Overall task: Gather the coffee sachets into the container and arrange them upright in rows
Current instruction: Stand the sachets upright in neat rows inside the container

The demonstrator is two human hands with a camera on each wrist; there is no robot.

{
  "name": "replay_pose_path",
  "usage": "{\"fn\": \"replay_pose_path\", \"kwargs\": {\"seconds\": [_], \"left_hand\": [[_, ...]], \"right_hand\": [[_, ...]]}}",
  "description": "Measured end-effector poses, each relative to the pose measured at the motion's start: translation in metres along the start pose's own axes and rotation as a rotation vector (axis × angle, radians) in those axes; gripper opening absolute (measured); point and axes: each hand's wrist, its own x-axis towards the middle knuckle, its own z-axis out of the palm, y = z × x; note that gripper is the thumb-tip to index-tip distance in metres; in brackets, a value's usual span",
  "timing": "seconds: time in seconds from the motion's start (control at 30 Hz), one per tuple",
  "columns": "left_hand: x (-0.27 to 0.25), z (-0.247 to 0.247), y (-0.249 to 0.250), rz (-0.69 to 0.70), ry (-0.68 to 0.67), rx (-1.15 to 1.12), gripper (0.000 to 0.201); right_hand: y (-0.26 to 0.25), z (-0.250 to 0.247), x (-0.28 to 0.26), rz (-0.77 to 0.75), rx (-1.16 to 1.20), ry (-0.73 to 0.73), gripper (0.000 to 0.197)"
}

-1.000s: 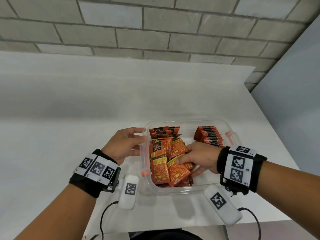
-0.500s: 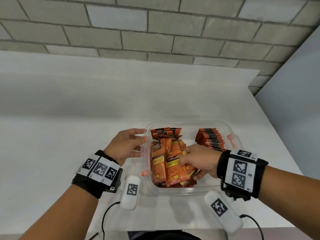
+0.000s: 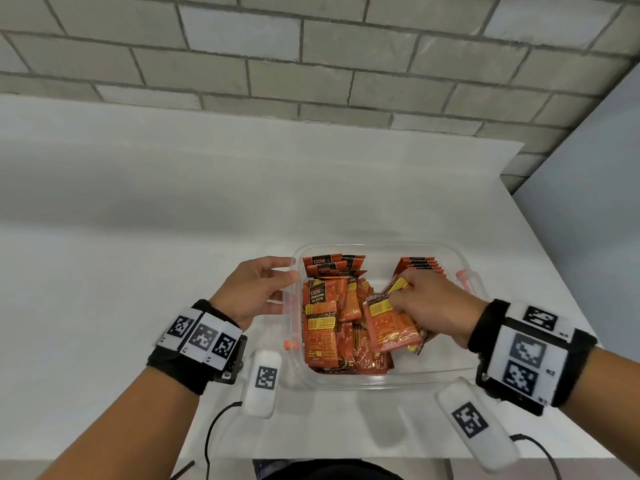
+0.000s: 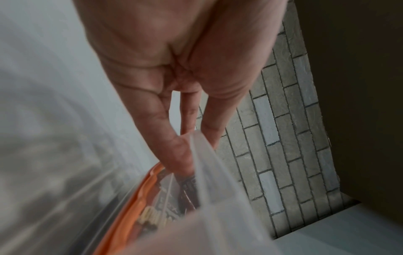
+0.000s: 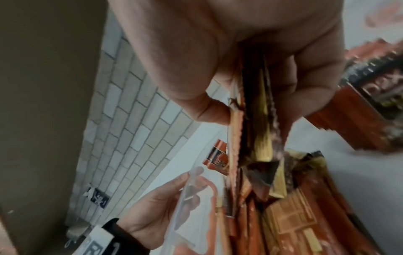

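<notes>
Fingers (image 3: 398,299) of right hand (image 3: 433,303) pinch sachets (image 3: 391,323); left hand (image 3: 256,289) steadies container (image 3: 346,384).

Head downward; wrists close, fingerward

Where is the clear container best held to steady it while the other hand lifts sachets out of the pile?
Probably the left wall of the clear container, approached from outside on the left. That rim is bare, with the loose sachets heaped just inside it. The left hand already rests straight fingers there, leaving the right hand room above.
</notes>
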Motion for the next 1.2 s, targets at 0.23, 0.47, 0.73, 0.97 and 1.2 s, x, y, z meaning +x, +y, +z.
{"fn": "replay_pose_path", "kwargs": {"seconds": [0.23,0.47,0.73,0.97,1.2], "left_hand": [[0.001,-0.001,-0.001,-0.003,-0.011,0.004,0.023],[0.001,-0.001,-0.001,0.001,-0.013,0.007,0.021],[0.004,-0.002,-0.003,-0.005,-0.016,-0.017,0.023],[-0.001,-0.002,0.004,0.036,0.092,0.050,0.031],[-0.030,0.020,0.048,0.326,0.178,-0.074,0.027]], "right_hand": [[-0.025,0.020,-0.007,-0.089,0.098,-0.025,0.004],[-0.033,0.055,0.010,-0.125,-0.343,-0.050,0.057],[-0.038,0.063,0.013,-0.114,-0.320,-0.076,0.063],[-0.030,0.049,0.013,-0.158,-0.171,-0.132,0.068],[-0.028,-0.019,0.007,-0.355,0.378,-0.072,0.030]]}}
